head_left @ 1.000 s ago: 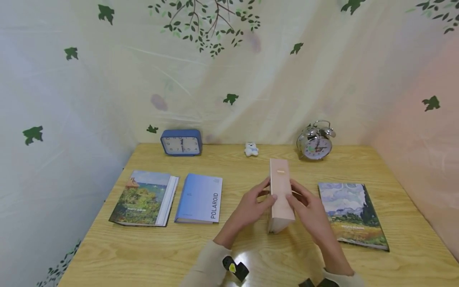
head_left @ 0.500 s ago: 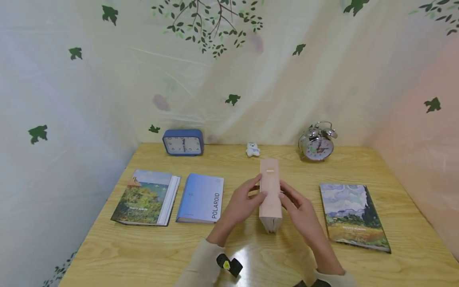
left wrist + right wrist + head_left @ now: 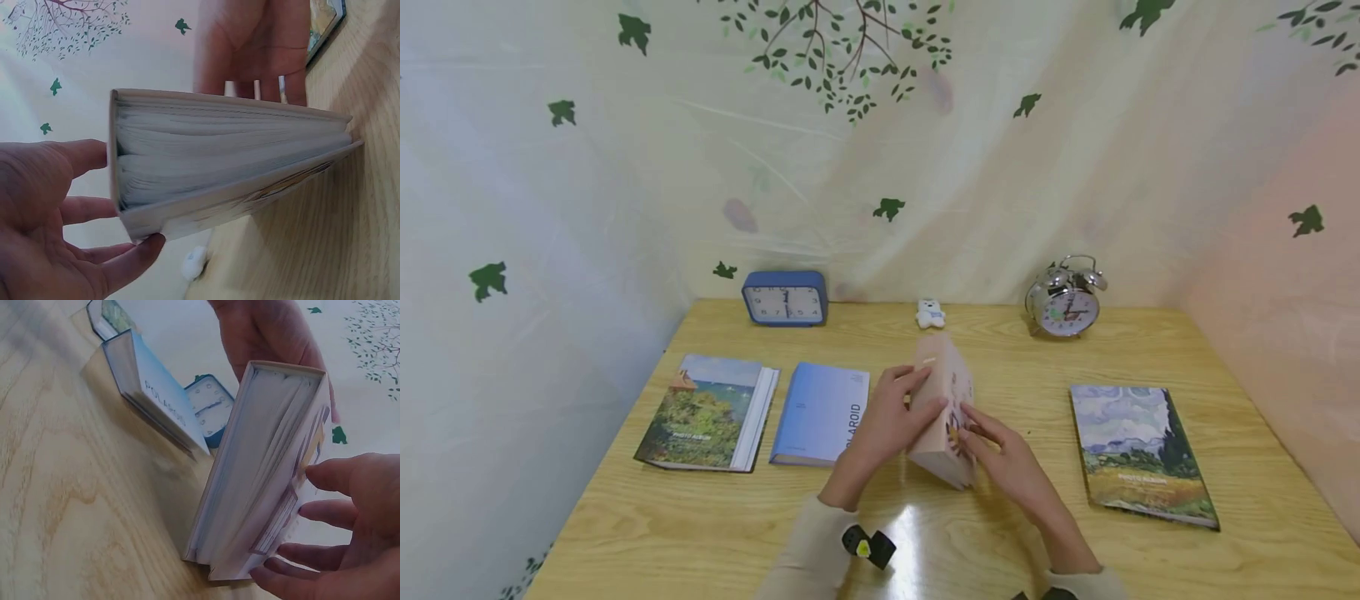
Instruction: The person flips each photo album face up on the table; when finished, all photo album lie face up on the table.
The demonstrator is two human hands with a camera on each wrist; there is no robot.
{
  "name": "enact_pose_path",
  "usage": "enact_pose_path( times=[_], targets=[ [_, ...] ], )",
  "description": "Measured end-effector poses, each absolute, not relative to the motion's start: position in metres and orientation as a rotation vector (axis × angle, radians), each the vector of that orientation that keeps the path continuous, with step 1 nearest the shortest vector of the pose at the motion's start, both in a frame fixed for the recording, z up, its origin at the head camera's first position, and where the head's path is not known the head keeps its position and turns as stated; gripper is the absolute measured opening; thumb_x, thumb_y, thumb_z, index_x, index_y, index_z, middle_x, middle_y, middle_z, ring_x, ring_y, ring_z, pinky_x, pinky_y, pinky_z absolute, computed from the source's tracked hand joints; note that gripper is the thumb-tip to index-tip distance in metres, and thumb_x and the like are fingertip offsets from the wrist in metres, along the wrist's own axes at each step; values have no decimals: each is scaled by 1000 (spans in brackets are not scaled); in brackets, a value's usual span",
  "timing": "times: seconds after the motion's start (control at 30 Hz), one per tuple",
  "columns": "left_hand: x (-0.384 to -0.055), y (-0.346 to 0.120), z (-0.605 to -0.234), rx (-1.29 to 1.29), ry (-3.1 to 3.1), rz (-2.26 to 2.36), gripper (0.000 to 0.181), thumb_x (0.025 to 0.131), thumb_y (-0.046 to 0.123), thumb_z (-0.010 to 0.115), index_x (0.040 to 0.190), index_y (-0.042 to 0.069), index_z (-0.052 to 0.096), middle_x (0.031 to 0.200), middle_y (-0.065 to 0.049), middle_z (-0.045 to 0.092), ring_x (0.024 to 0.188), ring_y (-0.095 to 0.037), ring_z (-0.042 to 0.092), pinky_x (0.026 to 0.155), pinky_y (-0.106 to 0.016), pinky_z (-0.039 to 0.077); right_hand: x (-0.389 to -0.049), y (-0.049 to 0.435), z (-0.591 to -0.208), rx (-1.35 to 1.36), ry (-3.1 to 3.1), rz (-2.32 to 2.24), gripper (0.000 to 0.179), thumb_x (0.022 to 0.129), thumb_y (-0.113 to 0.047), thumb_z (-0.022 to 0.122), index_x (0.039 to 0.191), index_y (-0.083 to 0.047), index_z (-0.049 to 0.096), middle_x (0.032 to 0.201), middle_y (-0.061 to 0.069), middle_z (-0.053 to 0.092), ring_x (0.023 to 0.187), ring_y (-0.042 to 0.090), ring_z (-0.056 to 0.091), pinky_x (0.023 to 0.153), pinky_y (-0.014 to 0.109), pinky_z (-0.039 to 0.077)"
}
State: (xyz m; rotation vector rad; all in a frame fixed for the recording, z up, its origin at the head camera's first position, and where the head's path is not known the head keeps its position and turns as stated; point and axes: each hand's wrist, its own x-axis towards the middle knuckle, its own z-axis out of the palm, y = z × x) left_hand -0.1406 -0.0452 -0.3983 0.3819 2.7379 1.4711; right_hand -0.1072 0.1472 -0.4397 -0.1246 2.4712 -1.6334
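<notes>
The head view is overlooking the bench toward its far edge; close wrist views are sharing the album.

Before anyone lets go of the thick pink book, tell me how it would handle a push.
The thick pink book would likely tip sideways if unsupported, since it is held spine up and narrows downward. Its covers look stiff: straight, with no visible sag. It may feel fairly heavy, given its thick block of pages.
</notes>
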Motion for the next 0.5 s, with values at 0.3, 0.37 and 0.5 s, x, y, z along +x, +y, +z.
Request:
enact_pose_path(
  times=[0.3, 0.37, 0.5],
  targets=[
    [-139, -59, -395, 307, 2732, 1332, 54, 92, 35, 63, 139, 10, 51, 128, -19, 54, 107, -30, 60, 80, -39, 55, -112, 143, -450, -111, 2473, -1636, 57, 95, -30, 60, 144, -4, 43, 144, 24, 43, 131, 39, 44, 108, 52, 36],
    [-139, -59, -398, 293, 2715, 1323, 54, 93, 34, 62, 140, 10, 50, 128, -20, 56, 108, -31, 62, 80, -39, 56, -113, 143, -452, -101, 2495, -1615, 59, 95, -29, 60, 144, -2, 41, 147, 24, 39, 135, 40, 38, 110, 53, 32],
    [-139, -57, -408, 249, 2683, 1308, 54, 94, 33, 59, 141, 8, 48, 132, -17, 58, 110, -30, 63, 82, -37, 56, -115, 144, -453, -37, 2549, -1517, 64, 95, -31, 60, 147, -2, 36, 151, 25, 31, 140, 42, 26, 113, 56, 25]
  ],
)
